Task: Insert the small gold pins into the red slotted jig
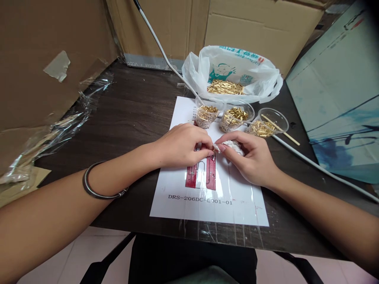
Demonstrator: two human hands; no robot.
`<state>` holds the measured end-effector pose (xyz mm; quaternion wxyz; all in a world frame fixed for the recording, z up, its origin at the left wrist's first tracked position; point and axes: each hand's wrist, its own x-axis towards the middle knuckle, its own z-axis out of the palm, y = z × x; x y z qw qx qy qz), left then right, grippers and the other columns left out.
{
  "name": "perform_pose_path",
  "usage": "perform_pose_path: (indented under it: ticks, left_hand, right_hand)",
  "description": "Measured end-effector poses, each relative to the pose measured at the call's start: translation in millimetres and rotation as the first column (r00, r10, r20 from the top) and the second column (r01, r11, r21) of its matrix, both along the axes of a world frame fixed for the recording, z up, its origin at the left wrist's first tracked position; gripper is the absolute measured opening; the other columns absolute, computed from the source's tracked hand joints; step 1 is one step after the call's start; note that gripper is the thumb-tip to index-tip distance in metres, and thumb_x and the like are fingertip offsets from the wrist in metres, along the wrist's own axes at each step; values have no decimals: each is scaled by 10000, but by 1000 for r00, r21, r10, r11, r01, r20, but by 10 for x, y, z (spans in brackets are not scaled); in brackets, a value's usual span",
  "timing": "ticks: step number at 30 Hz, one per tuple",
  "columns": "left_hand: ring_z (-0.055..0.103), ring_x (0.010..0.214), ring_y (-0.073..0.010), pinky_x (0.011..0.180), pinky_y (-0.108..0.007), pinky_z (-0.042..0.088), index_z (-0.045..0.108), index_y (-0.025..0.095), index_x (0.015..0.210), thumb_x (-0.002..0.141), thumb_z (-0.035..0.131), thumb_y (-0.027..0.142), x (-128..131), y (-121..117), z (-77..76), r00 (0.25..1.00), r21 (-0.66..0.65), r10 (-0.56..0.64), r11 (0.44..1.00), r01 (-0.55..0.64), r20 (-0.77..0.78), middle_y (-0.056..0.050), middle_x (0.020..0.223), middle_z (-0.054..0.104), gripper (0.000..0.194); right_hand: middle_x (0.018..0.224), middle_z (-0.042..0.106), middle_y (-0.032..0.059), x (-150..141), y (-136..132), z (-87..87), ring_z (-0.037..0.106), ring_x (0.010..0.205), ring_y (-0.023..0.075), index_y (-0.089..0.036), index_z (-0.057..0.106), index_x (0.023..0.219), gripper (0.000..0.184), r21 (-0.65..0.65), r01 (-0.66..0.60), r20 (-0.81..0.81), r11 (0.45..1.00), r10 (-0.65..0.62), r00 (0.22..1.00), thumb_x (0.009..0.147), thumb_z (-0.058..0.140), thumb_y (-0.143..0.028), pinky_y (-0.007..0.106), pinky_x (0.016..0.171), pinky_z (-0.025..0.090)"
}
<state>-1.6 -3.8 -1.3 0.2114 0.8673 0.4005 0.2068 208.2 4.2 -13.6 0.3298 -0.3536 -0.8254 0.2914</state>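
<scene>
My right hand is closed around a crumpled white wad that looks like tissue or cloth. One small end of the wad sticks out between thumb and forefinger. Right against that end, the thumb and forefinger of my left hand are pinched together. Whatever they hold is too small or hidden to make out. Both hands are over a printed white sheet that shows a red picture, partly covered by my left hand. A dark metal bangle circles my left forearm.
Behind my hands stand clear plastic cups with small brass pins, a left cup, a middle cup and a tilted right cup with a thin stick. A plastic bag holds longer brass pieces. A white cable crosses the table.
</scene>
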Motion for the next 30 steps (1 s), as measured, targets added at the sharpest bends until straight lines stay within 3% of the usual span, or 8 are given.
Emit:
perform_pose_path:
  ticks: [13, 20, 30]
  left_hand:
    - [595, 693, -121, 668, -251, 408, 750, 166, 842, 817, 584, 206, 7, 0, 17, 1000, 2, 1, 1000, -1, -16, -18, 787, 710, 173]
    - [616, 668, -125, 650, -247, 419, 763, 199, 855, 813, 595, 248, 7, -1, 8, 1000, -39, 26, 999, -25, 5, -15, 753, 728, 180]
    - [570, 591, -94, 589, -223, 376, 768, 196, 832, 809, 600, 244, 7, 3, 26, 999, -62, 33, 998, -32, 19, -3, 690, 715, 176]
  right_hand:
    - [866, 696, -4, -4, 9, 14, 621, 775, 121, -194, 680, 876, 55, -9, -70, 29, 997, 70, 997, 843, 637, -203, 258, 699, 454]
    - [867, 696, 12, 3, 25, 37, 622, 776, 133, -187, 680, 869, 87, -52, -95, 70, 994, 99, 993, 856, 633, -260, 264, 711, 461]
    - [816, 666, 30, -15, 27, 27, 589, 724, 126, -163, 662, 855, 80, 74, -125, 121, 989, 116, 986, 854, 613, -225, 258, 655, 440]
